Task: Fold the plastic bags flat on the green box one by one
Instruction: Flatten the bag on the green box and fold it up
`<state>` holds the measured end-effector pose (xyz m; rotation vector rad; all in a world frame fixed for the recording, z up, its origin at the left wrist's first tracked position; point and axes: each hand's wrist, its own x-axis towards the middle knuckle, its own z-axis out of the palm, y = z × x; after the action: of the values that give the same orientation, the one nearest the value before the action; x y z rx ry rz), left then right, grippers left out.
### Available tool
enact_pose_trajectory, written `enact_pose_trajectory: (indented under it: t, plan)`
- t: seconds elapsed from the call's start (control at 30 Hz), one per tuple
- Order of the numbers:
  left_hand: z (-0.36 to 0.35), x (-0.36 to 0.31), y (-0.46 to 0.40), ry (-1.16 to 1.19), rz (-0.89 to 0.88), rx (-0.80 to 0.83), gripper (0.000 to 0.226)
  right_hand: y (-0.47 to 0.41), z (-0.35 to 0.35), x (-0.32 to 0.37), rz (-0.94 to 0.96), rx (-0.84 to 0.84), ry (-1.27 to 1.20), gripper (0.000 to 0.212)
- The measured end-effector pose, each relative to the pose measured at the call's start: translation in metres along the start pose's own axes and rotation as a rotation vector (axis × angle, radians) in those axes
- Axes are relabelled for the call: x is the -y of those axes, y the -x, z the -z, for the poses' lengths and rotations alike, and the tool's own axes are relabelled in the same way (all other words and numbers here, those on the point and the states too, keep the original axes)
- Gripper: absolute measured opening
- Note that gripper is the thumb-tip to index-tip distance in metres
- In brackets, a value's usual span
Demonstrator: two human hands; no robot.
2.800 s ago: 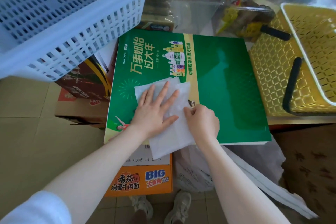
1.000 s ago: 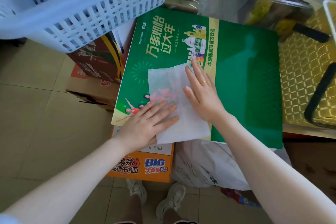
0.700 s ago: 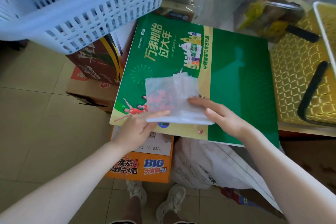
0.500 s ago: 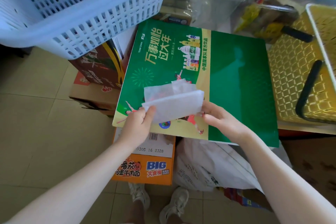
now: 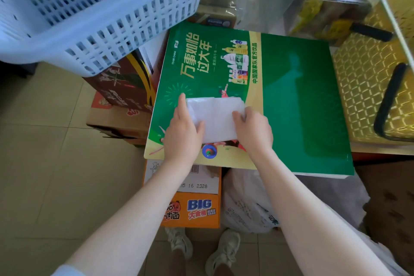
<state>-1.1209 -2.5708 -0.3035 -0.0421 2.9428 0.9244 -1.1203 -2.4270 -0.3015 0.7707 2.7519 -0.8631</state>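
A white plastic bag (image 5: 215, 119) lies folded in half on the near left part of the green box (image 5: 295, 101). My left hand (image 5: 182, 134) rests on the bag's left edge, fingers straight along it and thumb on top. My right hand (image 5: 255, 130) holds the bag's right edge with curled fingers and thumb. The hands hide both side edges of the bag.
A pale blue slatted basket (image 5: 94, 11) overhangs at upper left, above brown cartons (image 5: 121, 89). A yellow basket with black handles (image 5: 369, 87) sits to the right. An orange carton (image 5: 197, 208) and a pile of white bags (image 5: 248, 206) lie below the box.
Both hands lifted the bag's near edge and folded it away from me over the far half. The bag now lies flat at half its length, with a hand at each side.
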Motion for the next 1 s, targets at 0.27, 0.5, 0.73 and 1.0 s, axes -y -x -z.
enact_pose_trajectory:
  t: [0.27,0.5,0.73,1.0]
  plan:
    - [-0.001,0.032,-0.02,-0.49,-0.637,0.269,0.06,-0.004,-0.01,0.01,0.163,-0.099,0.42,0.031]
    - [0.007,0.049,-0.028,-0.531,-0.65,0.367,0.084,-0.007,-0.01,-0.005,0.168,-0.3,0.506,0.013]
    - [0.012,0.048,-0.037,-0.469,-0.673,0.404,0.094,0.013,-0.022,0.016,0.756,-0.092,0.381,0.05]
    - [0.007,0.053,-0.039,-0.49,-0.705,0.411,0.099,-0.003,-0.035,-0.008,0.693,0.017,0.542,0.067]
